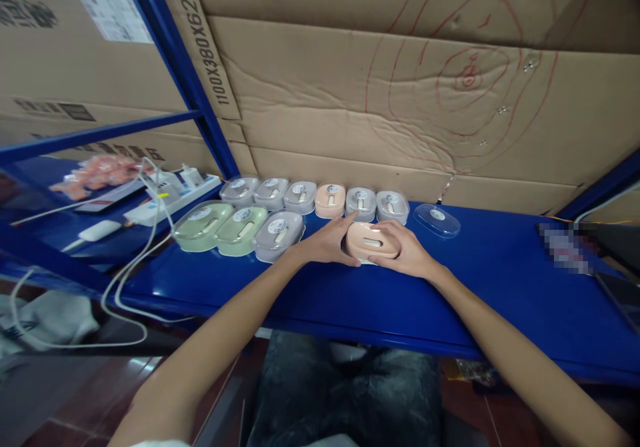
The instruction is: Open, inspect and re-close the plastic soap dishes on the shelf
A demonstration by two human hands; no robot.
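On the far left of the blue shelf lie a white power strip with trailing cables and a bag of orange pieces. Next come 2 green boxes and 1 grey box in a front row, all lidded. Behind them runs a back row of 6 boxes, 5 grey and 1 peach, also lidded.

The left hand rests open beside the peach box, fingers spread, index finger stretched toward the back row, thumb side touching the box's left end. The right hand cups the box's right end, fingers curled around it. The box sits on the shelf between both hands, just in front of the back row, and seems to have no clear lid on it.

A loose clear lid lies just right of the back row, near the right hand.

Judging by this, the box is being steadied and lined up; fitting a lid would call for reaching right and seating it squarely.
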